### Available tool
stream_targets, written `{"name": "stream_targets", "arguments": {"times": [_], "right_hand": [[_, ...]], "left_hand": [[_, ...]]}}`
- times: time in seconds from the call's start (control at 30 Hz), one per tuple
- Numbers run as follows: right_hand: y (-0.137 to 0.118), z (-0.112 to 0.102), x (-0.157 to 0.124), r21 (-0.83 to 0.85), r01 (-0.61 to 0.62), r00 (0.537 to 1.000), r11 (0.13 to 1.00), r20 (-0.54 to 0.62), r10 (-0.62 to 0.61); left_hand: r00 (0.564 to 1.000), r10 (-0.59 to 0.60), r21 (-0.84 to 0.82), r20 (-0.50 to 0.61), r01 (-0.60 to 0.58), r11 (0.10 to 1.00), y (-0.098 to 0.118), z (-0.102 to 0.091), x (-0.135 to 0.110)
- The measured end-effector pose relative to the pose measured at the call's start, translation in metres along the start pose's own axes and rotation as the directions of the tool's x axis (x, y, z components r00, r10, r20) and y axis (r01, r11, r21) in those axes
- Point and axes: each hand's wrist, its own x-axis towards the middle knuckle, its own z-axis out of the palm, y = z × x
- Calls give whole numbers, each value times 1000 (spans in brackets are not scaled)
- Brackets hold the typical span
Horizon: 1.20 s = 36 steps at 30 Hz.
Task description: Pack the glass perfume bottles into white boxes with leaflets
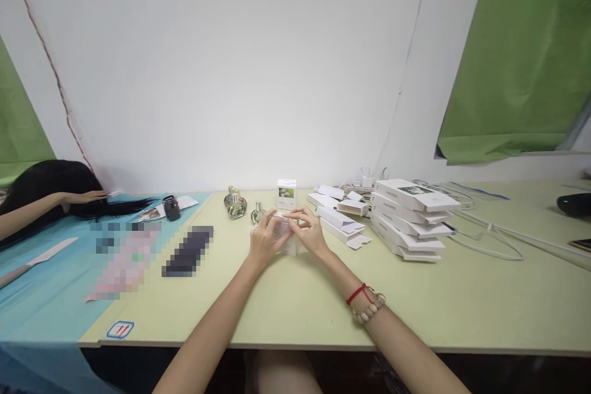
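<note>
Both of my hands meet at the middle of the pale green table (462, 301) around a small white carton (287, 235). My left hand (265, 237) grips its left side with curled fingers. My right hand (310, 231) pinches its top edge from the right. Just behind the hands stand small glass perfume bottles (236, 204), one of them (257, 213) right beside my left fingers. An upright white box with a green picture (287, 193) stands further back.
Flat folded white cartons (341, 221) lie to the right, beside a stack of white boxes (410, 218). White cables (489, 231) trail right. On the left, a co-worker's hand (85, 197) rests on black hair over a blue cloth (41, 295), near a knife (34, 258) and dark jar (171, 207).
</note>
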Motion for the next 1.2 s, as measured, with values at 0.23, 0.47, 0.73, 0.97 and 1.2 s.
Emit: {"name": "stream_targets", "arguments": {"times": [0.23, 0.47, 0.73, 0.97, 1.2], "right_hand": [[1, 0, 0, 19, 10, 1000, 1000, 14, -10], [-2, -2, -2, -73, 32, 999, 997, 25, -31], [-8, -3, -3, 61, -1, 1000, 998, 8, 0], [3, 1, -1, 125, -105, 994, 987, -18, 108], [-4, 6, -6, 50, -78, 990, 996, 120, 72]], "left_hand": [[999, -40, -71, 11, 41, 997, 0, -1, 0], [991, -95, -286, 94, 119, 951, 0, 0, 3], [947, -217, -420, 239, 302, 856, 10, 3, 4], [917, -215, -477, 336, 363, 800, 10, -2, 6], [929, -178, -519, 324, 332, 788, 10, -8, 10]]}}
